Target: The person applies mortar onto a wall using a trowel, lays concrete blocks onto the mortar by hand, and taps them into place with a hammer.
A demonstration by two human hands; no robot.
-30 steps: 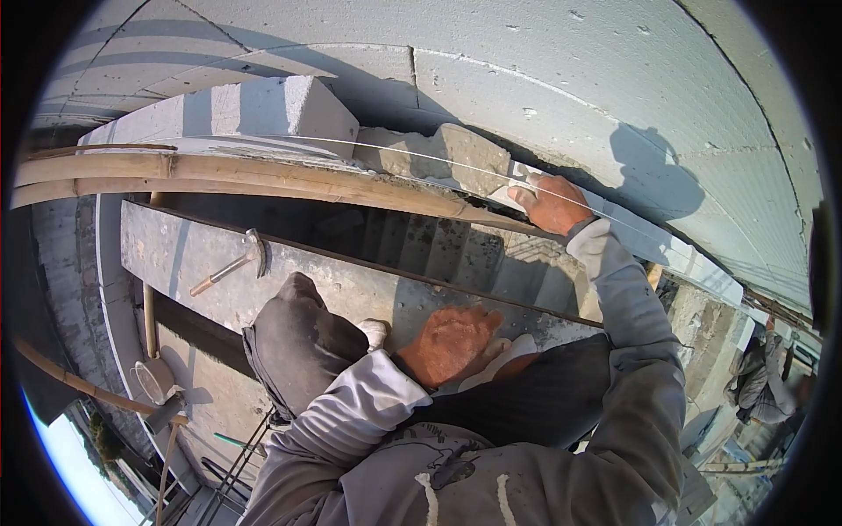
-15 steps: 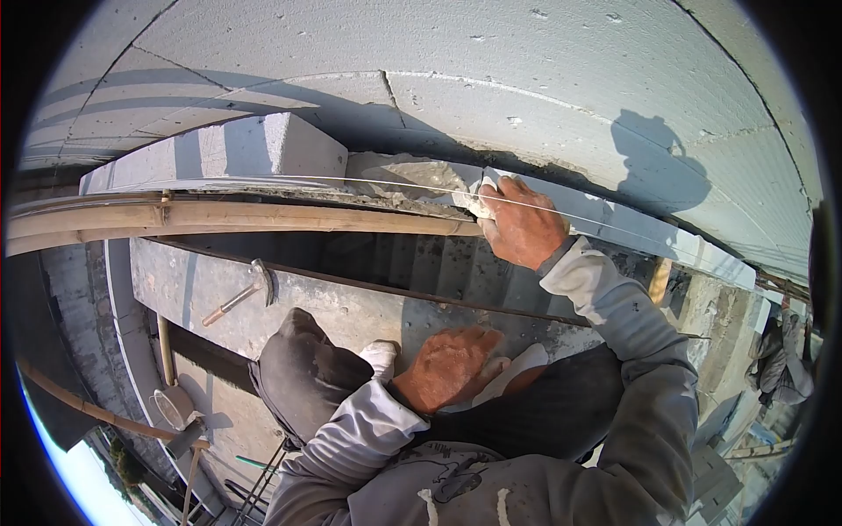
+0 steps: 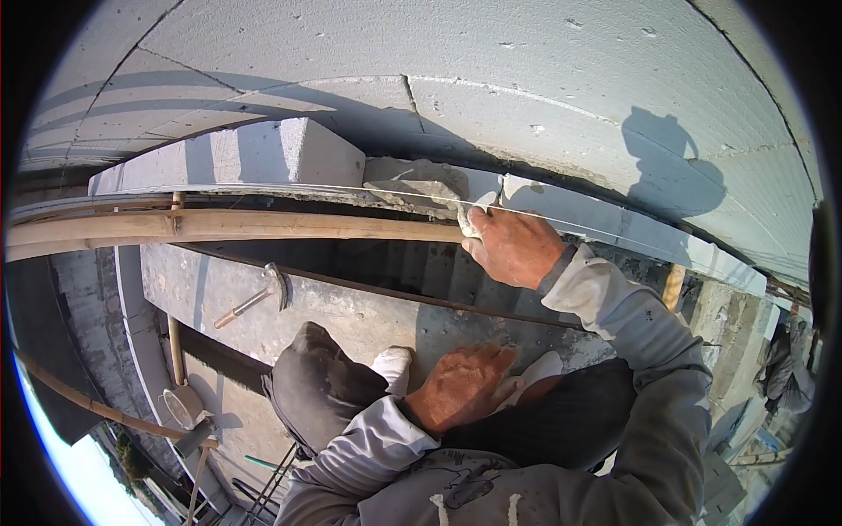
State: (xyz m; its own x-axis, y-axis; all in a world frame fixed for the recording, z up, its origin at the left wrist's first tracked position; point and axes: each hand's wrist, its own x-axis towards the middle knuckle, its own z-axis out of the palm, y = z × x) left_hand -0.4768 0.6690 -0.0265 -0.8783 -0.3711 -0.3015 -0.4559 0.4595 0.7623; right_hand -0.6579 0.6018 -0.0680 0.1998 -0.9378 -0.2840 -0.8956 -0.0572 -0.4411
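My right hand (image 3: 519,247) is closed on a pale, rough-edged chunk (image 3: 471,216) at the front edge of the low block course, beside the mortar. Grey mortar (image 3: 425,180) lies on the course between a large white block (image 3: 329,158) on the left and the pale blocks (image 3: 596,209) on the right. A thin taut string (image 3: 395,192) runs along the front edge and passes close to the right hand's fingers. My left hand (image 3: 467,384) rests low between my legs, fingers stretched out and holding nothing that I can see.
A hammer (image 3: 252,298) lies on the grey ledge (image 3: 351,311) before me. Bamboo poles (image 3: 324,225) run below the course, above a dark gap with steps (image 3: 456,267). A tall block wall (image 3: 491,53) rises behind. At lower left hangs a small pot-like container (image 3: 183,406).
My right hand has drawn back slightly leftward and towards me with the pale chunk, to the front edge. The view has shifted a little. My left hand stays at rest.
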